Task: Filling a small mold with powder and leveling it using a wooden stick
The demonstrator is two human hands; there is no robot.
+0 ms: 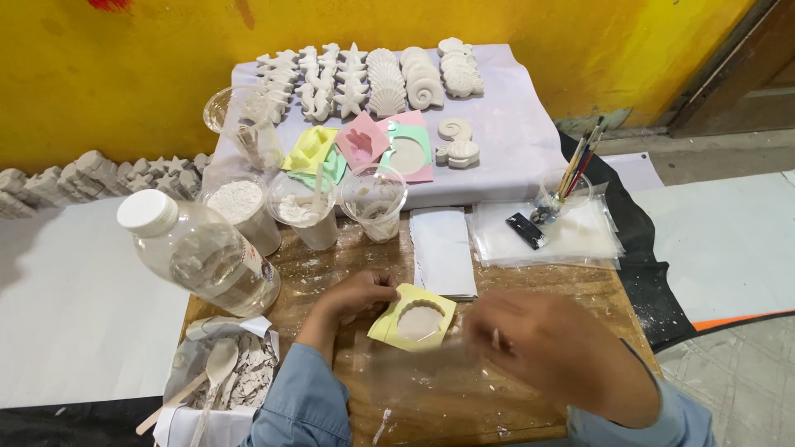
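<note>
A yellow square mould (411, 319) filled with pale plaster lies on the wooden table (431, 397). My left hand (358, 295) rests on the mould's left edge and holds it by the rim. My right hand (553, 346) is blurred just right of the mould, above the table. A thin stick seems to run from it toward the mould, but the blur hides what it holds.
Clear plastic bottle (199, 253) at left; plastic cups (373, 201) with white powder behind the mould. Rows of white plaster sea shapes (370, 76) on a cloth, coloured moulds (362, 141), brushes in a cup (571, 178), folded paper (443, 248), spoons on a bag of plaster shards (217, 368).
</note>
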